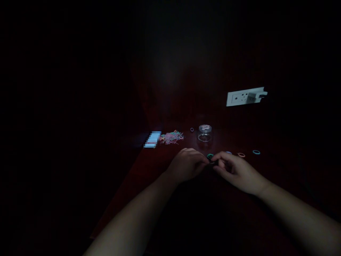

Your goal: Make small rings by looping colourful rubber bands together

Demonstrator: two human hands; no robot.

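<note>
Both hands meet over the dark red table (144,177). My left hand (188,164) is closed, thumb and fingertips pinched together on a small dark item (212,163) too dim to make out. From the other side my right hand (237,170) pinches the same spot with thumb and forefinger. A green ring (210,155) lies just beyond the fingertips. Past my right hand are a blue ring (228,152), partly hidden, an orange-pink ring (241,155) and a teal ring (256,152). Behind the hands stands a clear lidded jar (205,134).
A pile of thin coloured bands (172,137) lies at the back left, beside a bright blurred screen (152,139). One small purple ring (192,129) is left of the jar. On the back wall, a white socket panel (245,96) holds a plug. The surroundings are very dark.
</note>
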